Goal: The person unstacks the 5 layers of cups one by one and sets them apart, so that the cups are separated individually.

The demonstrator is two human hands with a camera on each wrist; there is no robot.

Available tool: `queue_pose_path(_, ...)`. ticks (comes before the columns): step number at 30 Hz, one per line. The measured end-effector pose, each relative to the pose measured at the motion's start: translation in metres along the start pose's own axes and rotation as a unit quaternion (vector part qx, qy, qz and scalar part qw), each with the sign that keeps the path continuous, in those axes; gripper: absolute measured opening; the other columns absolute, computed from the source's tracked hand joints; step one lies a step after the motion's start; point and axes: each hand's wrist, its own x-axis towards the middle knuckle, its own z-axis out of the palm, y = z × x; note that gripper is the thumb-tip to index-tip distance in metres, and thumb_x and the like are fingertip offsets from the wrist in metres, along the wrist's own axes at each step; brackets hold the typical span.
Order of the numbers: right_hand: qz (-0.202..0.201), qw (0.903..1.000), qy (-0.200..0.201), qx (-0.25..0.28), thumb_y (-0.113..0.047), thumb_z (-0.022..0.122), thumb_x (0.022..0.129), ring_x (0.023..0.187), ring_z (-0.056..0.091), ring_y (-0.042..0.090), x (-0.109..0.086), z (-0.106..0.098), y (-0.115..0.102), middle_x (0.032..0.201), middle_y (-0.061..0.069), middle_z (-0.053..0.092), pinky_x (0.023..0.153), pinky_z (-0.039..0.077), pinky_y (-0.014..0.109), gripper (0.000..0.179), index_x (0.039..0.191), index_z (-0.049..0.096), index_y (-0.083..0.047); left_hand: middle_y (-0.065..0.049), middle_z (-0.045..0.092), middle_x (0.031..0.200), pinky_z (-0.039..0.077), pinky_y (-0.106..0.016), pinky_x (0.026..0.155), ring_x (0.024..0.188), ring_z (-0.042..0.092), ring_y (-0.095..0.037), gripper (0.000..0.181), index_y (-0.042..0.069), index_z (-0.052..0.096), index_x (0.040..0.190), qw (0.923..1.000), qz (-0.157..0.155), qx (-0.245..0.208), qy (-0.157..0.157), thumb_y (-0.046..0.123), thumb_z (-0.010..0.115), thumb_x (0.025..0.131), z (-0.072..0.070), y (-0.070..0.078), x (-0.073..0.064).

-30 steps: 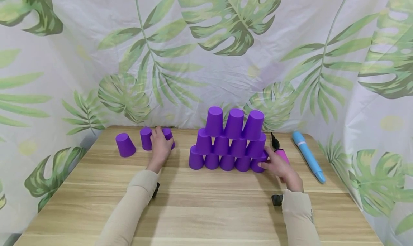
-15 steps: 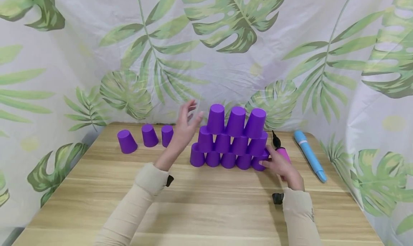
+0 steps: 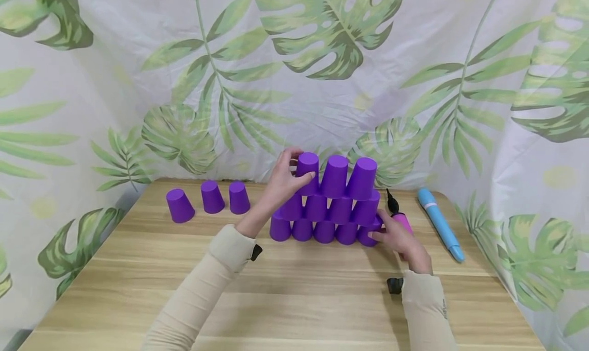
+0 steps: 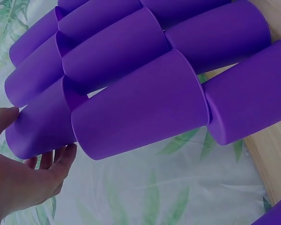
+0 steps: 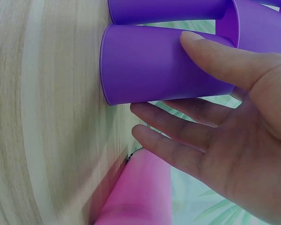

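Purple cups stand upside down in a three-row wall on the wooden table; the top row has three. My left hand (image 3: pixel 286 180) grips the leftmost top cup (image 3: pixel 307 162), thumb in front and fingers behind; the left wrist view shows this cup (image 4: pixel 40 124) between thumb and fingers, its rim on the row below. At the wall's lower right end, my right hand (image 3: pixel 398 237) holds the last bottom-row cup (image 5: pixel 154 65), its thumb on the near side and other fingers along the far side.
Three loose purple cups, the middle one (image 3: pixel 212 197) among them, stand upside down at the back left. A pink pump with a black nozzle (image 3: pixel 392 203) lies behind my right hand. Farther right lies a blue pump (image 3: pixel 440 223). A leaf-patterned cloth (image 3: pixel 322 100) hangs behind the table.
My left hand has left the loose cups at the back left, moved right and taken hold of the top row's left cup. My right hand stays on its bottom cup.
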Motion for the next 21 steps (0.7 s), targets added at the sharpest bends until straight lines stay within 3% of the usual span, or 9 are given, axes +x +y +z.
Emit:
queue_pose_path(10, 0.001, 1.0000, -0.002, 0.000, -0.003, 0.064, 0.090, 0.112, 0.056, 0.044, 0.000, 0.000, -0.002, 0.122, 0.030, 0.055, 0.095, 0.046, 0.053, 0.061, 0.141, 0.032, 0.005, -0.018, 0.053, 0.119, 0.050, -0.039, 0.090, 0.108, 0.054, -0.031, 0.055, -0.002, 0.045, 0.127, 0.9992, -0.020, 0.035, -0.006, 0.012, 0.073, 0.082, 0.000, -0.004, 0.000)
queue_pose_path(16, -0.002, 0.9999, -0.003, -0.011, -0.004, 0.064, 0.090, 0.112, 0.056, 0.044, -0.002, 0.001, -0.003, 0.122, 0.030, 0.056, 0.095, 0.046, 0.053, 0.061, 0.141, 0.032, 0.005, -0.018, 0.054, 0.118, 0.051, -0.038, 0.086, 0.107, 0.054, -0.030, 0.057, -0.002, 0.044, 0.129, 0.9993, -0.017, 0.013, 0.031, 0.012, 0.073, 0.081, -0.004, -0.001, -0.004)
queue_pose_path(21, -0.008, 0.9999, -0.004, -0.014, -0.005, 0.065, 0.090, 0.110, 0.057, 0.044, 0.000, 0.001, -0.002, 0.122, 0.031, 0.056, 0.094, 0.048, 0.052, 0.061, 0.141, 0.033, 0.006, -0.017, 0.054, 0.120, 0.051, -0.038, 0.088, 0.109, 0.053, -0.030, 0.060, -0.001, 0.042, 0.131, 0.9982, -0.022, 0.003, 0.055, 0.014, 0.073, 0.081, -0.018, 0.005, -0.013)
